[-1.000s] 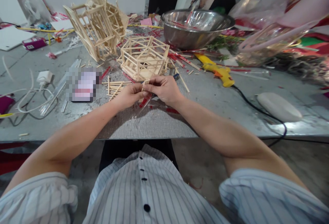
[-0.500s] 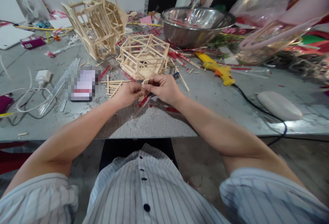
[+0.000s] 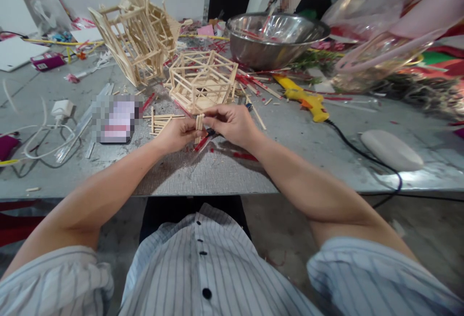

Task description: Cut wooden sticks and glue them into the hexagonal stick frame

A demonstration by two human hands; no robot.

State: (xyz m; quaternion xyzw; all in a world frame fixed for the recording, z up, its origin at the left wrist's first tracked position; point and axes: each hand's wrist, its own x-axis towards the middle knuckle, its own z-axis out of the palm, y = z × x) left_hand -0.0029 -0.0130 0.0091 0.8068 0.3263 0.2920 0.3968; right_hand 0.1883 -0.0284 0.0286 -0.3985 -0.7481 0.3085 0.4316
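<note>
Stick bundle, head view: since the earlier frame it has been shifted slightly leftward and brought nearer to straight up the view, with more of its upper end left uncovered by the fingers.
Left hand: pinched on the bundle from its left side, thumb and fingers laid roughly crosswise to the sticks.
Right hand: held at the bundle's right side, fingers curled, tips at or just beside the upper end; whether contact is kept cannot be told.
Long axis: run up and down the view between the two hands, toward the hexagonal stick frame; whether the lower end is rested on the table cannot be told.
Nearer hand: both are placed close, but the firmer hold is seen on the left.
Loose sticks: scattered just beyond the left hand.
Glue gun: laid well apart, to the right.
</note>
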